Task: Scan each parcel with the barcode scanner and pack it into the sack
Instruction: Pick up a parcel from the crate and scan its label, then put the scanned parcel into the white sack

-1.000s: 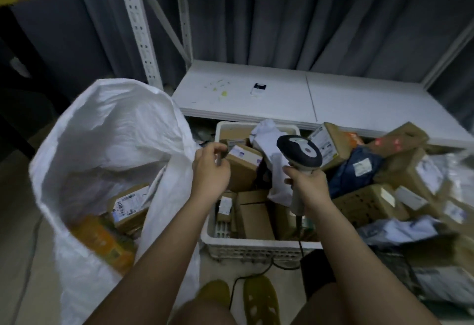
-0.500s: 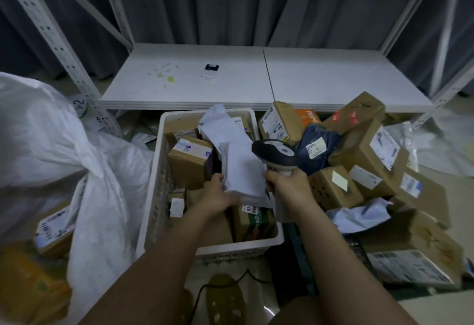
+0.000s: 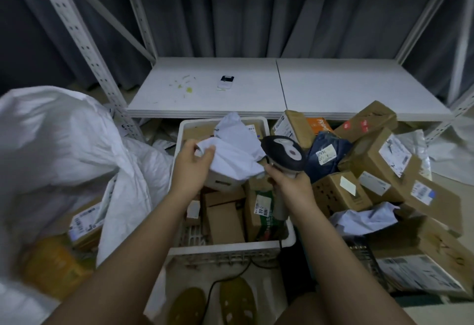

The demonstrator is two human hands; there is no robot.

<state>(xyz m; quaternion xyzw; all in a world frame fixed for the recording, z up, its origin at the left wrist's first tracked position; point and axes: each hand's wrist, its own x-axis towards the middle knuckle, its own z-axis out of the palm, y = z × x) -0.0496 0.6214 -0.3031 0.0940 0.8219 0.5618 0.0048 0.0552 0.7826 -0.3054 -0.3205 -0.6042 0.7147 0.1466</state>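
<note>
White plastic crinkles under my left hand (image 3: 192,163), whose fingers and thumb are curled round the top edge of a soft mailer bag (image 3: 230,160) that I hold up over the white crate (image 3: 232,247). My right hand (image 3: 289,186) is wrapped tight round the grip of the barcode scanner (image 3: 283,156), just to the right of the bag; its dark round head stands above my knuckles over the crate's right side, and its pale handle runs down past my wrist. Inside the crate, under the bag, lie brown cardboard boxes (image 3: 224,219) and a green packet (image 3: 266,218) with a white label. Left of the crate the big white sack (image 3: 59,150) slumps open, with a labelled box (image 3: 86,222) and an orange parcel (image 3: 55,271) already lying in its mouth. Right of the crate a heap of cardboard boxes (image 3: 379,155) leans every way, a dark blue pouch (image 3: 324,155) wedged among them and another pale mailer (image 3: 364,218) lying lower in the heap. Behind the crate a low white shelf (image 3: 333,88) carries a small black-and-white device (image 3: 225,82) and some yellowish scraps. A black cable (image 3: 230,277) trails on the floor in front of the crate, near my shoes (image 3: 213,306).
</note>
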